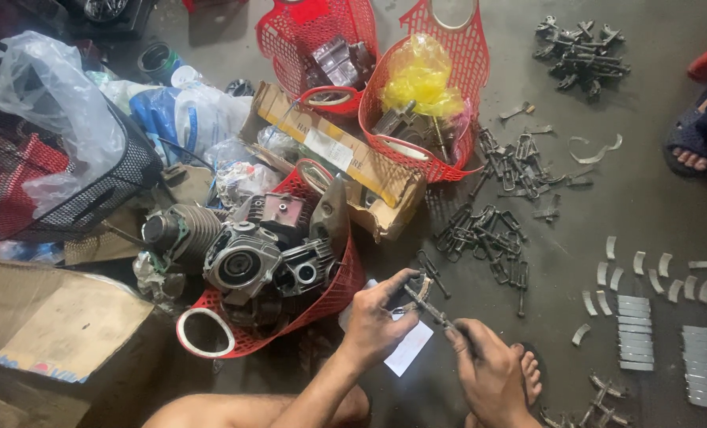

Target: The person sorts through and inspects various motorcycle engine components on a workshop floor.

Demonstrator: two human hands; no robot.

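Note:
My left hand (379, 317) pinches the top end of a small dark metal engine part (425, 303), a rocker-arm-like piece. The lower end of that same part sits in my right hand (487, 366), whose fingers are closed around it. Both hands hover low over the grey floor, just right of a red plastic basket (334, 297) filled with engine cylinders and heads. A white paper slip (410, 349) lies on the floor beneath the hands. My bare foot in a sandal (530, 372) rests beside my right hand.
Piles of similar dark metal parts (488, 230) lie on the floor ahead, with another heap (582, 49) at far right. Rows of curved silver shells (635, 333) sit at right. Two red baskets (429, 95), a long cardboard box (345, 154) and plastic bags crowd the left. Another person's sandalled foot (690, 147) is at far right.

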